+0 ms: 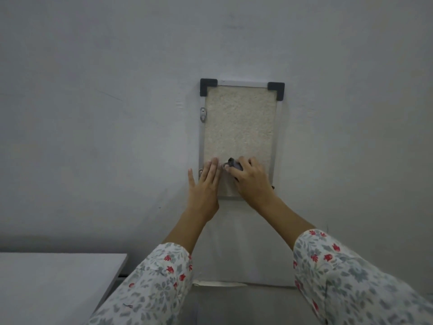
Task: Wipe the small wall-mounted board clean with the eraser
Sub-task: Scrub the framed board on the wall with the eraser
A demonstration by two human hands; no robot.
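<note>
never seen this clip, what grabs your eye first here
A small speckled board with black corner caps hangs mid-frame on a bare grey wall. At its lower edge the right hand grips a dark eraser against it, while the left hand lies flat beside.

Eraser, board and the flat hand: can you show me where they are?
eraser point(235, 164), head view, dark end past the fingers.
board point(239, 123), head view, middle of its speckled face.
left hand point(205, 181), head view, back of the hand.

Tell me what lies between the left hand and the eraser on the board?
Only a narrow bare strip of the board surface separates the left hand fingertips from the eraser, which the right hand grips. The head view shows this.
</note>
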